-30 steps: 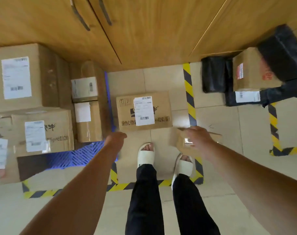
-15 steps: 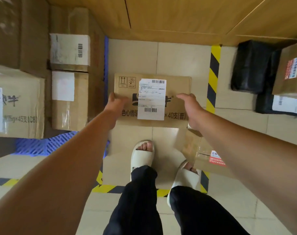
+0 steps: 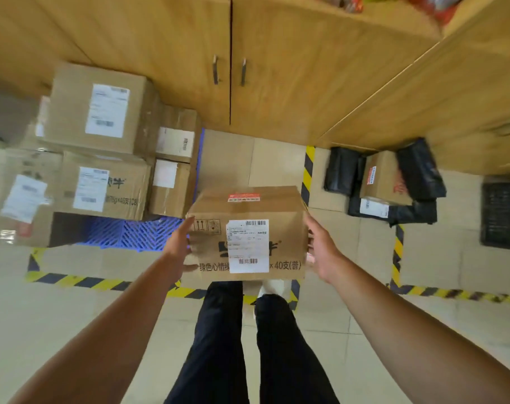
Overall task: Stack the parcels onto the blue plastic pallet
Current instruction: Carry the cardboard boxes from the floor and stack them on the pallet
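I hold a cardboard parcel (image 3: pixel 283 228) with a white shipping label in the air in front of my legs. My left hand (image 3: pixel 179 246) grips its left side, thumb on the top edge. Against the right side lies my right hand (image 3: pixel 321 252), fingers reaching round it. The blue plastic pallet (image 3: pixel 131 233) lies on the floor to the left, a bare strip of it showing just left of the parcel. Several labelled boxes stand stacked on it: a large upper box (image 3: pixel 99 109), a wide box (image 3: pixel 102 188) below it, and two smaller boxes (image 3: pixel 173 161) beside them.
Black bagged parcels (image 3: pixel 341 170) and a small carton (image 3: pixel 382 179) lie on the floor at right, inside yellow-black floor tape (image 3: pixel 307 170). Wooden cabinets (image 3: pixel 277 83) close off the far side. A dark grid mat (image 3: pixel 503 214) sits at the right edge.
Both hands reached down to the parcel on the floor, took it by its sides and lifted it. The view has risen and pulled back.
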A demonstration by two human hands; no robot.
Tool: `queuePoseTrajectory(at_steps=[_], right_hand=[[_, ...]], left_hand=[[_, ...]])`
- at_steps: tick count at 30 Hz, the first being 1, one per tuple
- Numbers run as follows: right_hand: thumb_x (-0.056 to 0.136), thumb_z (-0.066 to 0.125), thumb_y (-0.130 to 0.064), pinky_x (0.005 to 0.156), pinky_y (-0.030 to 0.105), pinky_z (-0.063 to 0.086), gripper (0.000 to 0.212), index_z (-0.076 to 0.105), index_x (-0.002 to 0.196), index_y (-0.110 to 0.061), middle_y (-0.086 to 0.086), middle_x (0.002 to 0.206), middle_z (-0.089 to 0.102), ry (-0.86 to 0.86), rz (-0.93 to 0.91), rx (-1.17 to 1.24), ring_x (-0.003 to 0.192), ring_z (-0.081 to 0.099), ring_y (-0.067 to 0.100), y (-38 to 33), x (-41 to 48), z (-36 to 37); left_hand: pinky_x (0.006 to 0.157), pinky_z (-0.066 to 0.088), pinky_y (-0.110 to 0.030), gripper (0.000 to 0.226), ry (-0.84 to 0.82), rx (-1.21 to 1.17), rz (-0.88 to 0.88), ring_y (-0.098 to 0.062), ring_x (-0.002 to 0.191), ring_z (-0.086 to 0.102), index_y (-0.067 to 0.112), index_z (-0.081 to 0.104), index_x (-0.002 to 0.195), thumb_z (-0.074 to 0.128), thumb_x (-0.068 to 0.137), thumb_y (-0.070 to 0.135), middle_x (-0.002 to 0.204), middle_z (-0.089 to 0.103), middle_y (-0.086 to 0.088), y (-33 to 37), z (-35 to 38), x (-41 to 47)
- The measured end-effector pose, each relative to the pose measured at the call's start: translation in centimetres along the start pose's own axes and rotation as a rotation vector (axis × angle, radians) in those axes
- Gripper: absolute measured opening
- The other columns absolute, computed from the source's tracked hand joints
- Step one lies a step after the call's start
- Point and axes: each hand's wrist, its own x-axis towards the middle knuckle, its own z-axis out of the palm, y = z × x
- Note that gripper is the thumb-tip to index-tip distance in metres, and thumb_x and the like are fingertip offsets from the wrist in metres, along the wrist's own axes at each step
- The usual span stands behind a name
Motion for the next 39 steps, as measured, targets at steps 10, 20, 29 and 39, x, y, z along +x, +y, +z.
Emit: queuePoseTrajectory(at_steps=[10, 20, 29, 39], right_hand=[[0.09, 0.049, -0.069, 0.088, 0.045, 0.05, 0.055, 0.055, 0.131, -0.033, 0.005, 0.116, 0.063, -0.081, -0.102, -0.001, 0.107, 0.058, 0.025, 4.8, -15.4, -3.4], [0.09, 0.054, -0.064, 0.064, 0.037, 0.049, 0.057, 0.051, 0.133, -0.028, 0.005, 0.123, 0.064, -0.196, -0.185, 0.06, 0.109, 0.059, 0.024, 16.2, -19.5, -1.5], [0.092, 0.047, -0.067, 0.087, 0.041, 0.046, 0.057, 0.053, 0.133, -0.027, 0.0, 0.124, 0.062, -0.221, -0.284, -0.1, 0.114, 0.057, 0.023, 17.9, -25.1, 2.7], [0.083, 0.062, -0.058, 0.107, 0.052, 0.043, 0.068, 0.041, 0.138, -0.023, 0.005, 0.14, 0.052, -0.092, -0.441, -0.245, 0.12, 0.053, 0.029, 22.6, -28.8, 14.3]], left_hand=[[0.097, 0.043, -0.06, 0.046, 0.005, -0.098, 0.221, -0.034, 0.119, 0.052, 0.027, 0.046, 0.116, 0.056, 0.087, 0.062, 0.129, 0.054, -0.011, -6.6, -4.9, -17.0], [0.08, 0.047, -0.033, 0.02, 0.163, -0.338, 0.324, -0.014, 0.093, 0.055, 0.014, 0.048, 0.102, 0.065, 0.092, 0.016, 0.104, 0.054, -0.004, -20.3, -11.1, -25.2], [0.087, 0.05, -0.037, 0.018, 0.1, -0.313, 0.487, -0.023, 0.101, 0.06, 0.018, 0.056, 0.105, 0.063, 0.091, 0.01, 0.114, 0.061, -0.007, -22.8, -18.9, -27.6], [0.089, 0.051, -0.043, 0.027, -0.012, -0.25, 0.498, -0.025, 0.105, 0.061, 0.029, 0.055, 0.115, 0.057, 0.095, 0.011, 0.115, 0.061, -0.006, -23.3, -31.2, -24.8]])
